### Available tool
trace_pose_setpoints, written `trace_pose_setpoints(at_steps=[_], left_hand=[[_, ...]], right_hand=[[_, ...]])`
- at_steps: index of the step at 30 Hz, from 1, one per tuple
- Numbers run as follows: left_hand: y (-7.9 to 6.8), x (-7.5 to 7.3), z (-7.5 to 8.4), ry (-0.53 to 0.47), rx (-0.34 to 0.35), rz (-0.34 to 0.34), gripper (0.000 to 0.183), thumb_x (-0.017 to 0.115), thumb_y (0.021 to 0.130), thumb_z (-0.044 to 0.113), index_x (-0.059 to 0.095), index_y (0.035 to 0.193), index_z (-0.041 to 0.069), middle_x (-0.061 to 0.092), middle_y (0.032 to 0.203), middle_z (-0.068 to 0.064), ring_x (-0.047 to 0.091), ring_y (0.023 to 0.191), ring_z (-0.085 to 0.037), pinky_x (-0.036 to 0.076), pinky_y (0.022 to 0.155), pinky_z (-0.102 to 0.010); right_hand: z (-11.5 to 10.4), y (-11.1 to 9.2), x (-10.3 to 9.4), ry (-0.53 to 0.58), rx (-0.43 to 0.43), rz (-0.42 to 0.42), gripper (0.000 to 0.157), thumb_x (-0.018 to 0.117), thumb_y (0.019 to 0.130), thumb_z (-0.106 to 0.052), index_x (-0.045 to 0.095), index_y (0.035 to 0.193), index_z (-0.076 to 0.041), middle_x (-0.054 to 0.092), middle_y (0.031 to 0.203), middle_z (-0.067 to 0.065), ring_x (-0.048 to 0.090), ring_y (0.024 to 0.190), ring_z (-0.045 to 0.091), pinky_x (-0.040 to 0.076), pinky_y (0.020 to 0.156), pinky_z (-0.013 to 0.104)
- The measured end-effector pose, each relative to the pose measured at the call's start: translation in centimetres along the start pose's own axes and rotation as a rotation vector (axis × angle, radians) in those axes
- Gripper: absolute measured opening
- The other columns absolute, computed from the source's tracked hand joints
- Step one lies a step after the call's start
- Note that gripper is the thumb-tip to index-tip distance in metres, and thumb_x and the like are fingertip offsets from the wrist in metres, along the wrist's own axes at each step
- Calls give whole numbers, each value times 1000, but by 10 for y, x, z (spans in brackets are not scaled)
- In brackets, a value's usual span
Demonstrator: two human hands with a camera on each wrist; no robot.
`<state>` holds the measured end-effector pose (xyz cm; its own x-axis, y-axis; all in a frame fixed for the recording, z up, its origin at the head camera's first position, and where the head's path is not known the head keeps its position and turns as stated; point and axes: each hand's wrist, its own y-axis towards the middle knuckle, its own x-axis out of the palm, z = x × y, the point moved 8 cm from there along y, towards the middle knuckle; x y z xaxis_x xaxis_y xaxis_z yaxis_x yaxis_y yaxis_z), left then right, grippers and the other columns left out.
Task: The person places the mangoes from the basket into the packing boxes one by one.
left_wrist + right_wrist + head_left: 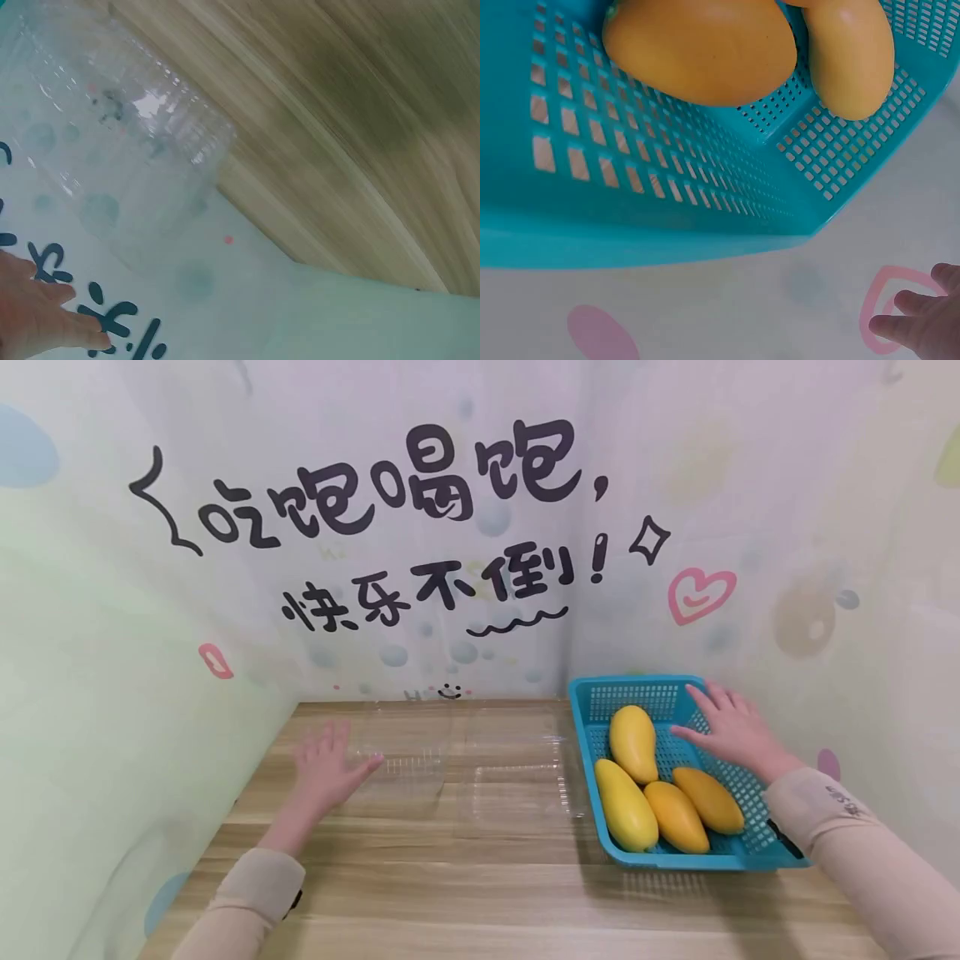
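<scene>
Wall, pale and patterned, rises behind and at both sides, with broad black lettering across its back. Before it spreads a wood-grain table. At the table's right sits a blue basket, holes all through its sides and base. Left of the basket is a clear box in two parts side by side, the right part just beside the basket; whether they join I cannot tell. Beige sleeves come in from both front corners. The left hand, fingers and thumb spread, has hold of nothing near the box's left part. The right hand, spread likewise, grips nothing by the basket's back right corner; whether it touches the rim I cannot tell. Four mangoes lie in the basket: a long yellow mango at left, another yellow mango behind, and two oranger ones, a middle mango and a right mango. A small pink heart marks the wall behind the basket
</scene>
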<state>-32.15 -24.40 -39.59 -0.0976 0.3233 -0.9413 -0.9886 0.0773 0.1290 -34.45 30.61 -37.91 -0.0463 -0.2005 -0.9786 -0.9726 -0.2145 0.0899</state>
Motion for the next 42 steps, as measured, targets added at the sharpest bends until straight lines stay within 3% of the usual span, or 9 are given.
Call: trace_pose_setpoints(at_steps=[3, 6, 9, 14, 22, 27, 35, 38, 42], left_hand=[[-8, -7, 27, 7, 79, 156, 72, 54, 88, 41, 30, 136, -8, 30, 136, -34, 24, 126, -51, 15, 103, -62], [-27, -9, 63, 70, 197, 344, 49, 63, 82, 26, 52, 115, -8, 54, 111, -27, 50, 102, -42, 40, 89, -52], [-47, 5, 97, 82, 295, 392, 32, 67, 77, 18, 61, 100, -2, 61, 95, -18, 58, 84, -32, 50, 74, -43], [-56, 41, 125, -2, 291, 217, 28, 64, 83, 22, 63, 102, 1, 65, 86, -13, 62, 73, -25, 52, 58, -33], [-44, 83, 122, 63, 101, -63, 57, 55, 87, 44, 56, 116, -5, 62, 68, -12, 57, 54, -22, 44, 45, -31], [-41, 96, 125, 52, 75, -105, 65, 55, 87, 47, 50, 119, -9, 62, 70, -15, 56, 54, -22, 46, 45, -32], [-33, 117, 126, -96, -12, -155, 74, 61, 83, 45, 39, 131, -7, 55, 117, -27, 58, 97, -41, 50, 78, -48], [-33, 125, 129, -104, -33, -183, 82, 60, 82, 49, 33, 135, -8, 47, 124, -31, 52, 106, -44, 47, 84, -51], [-35, 131, 134, -112, -52, -198, 90, 62, 80, 51, 27, 138, -8, 43, 127, -32, 47, 111, -46, 43, 90, -52]], right_hand=[[-2, 2, 5, 1, 2, -17, 92, 46, 84, -63, 17, 144, 1, 11, 144, 34, 14, 125, 56, 12, 99, 68], [-7, 4, 11, 15, -7, -21, 91, 47, 85, -61, 18, 143, 3, 13, 144, 34, 16, 125, 55, 15, 99, 68], [-15, 9, 18, 49, -23, -24, 88, 49, 86, -57, 19, 143, 4, 14, 143, 34, 17, 126, 54, 16, 100, 67], [-24, 19, 32, 116, -8, -53, 88, 49, 86, -56, 18, 144, 2, 11, 145, 33, 14, 128, 54, 13, 101, 66], [-39, 36, 47, 169, 23, -108, 90, 46, 86, -60, 17, 144, 2, 11, 144, 33, 15, 125, 58, 19, 97, 69], [-40, 49, 62, 200, 80, -153, 86, 49, 88, -54, 15, 144, 1, 11, 143, 34, 18, 122, 59, 25, 94, 69], [-40, 61, 86, 262, 174, -244, 81, 50, 89, -45, 15, 143, 4, 12, 139, 39, 33, 114, 58, 34, 89, 64], [-36, 63, 97, 256, 204, -299, 77, 49, 90, -40, 14, 143, 5, 10, 136, 41, 34, 112, 58, 37, 87, 61], [-28, 66, 106, 242, 213, -273, 68, 50, 91, -32, 20, 142, 2, 12, 134, 42, 37, 110, 57, 39, 84, 60]])
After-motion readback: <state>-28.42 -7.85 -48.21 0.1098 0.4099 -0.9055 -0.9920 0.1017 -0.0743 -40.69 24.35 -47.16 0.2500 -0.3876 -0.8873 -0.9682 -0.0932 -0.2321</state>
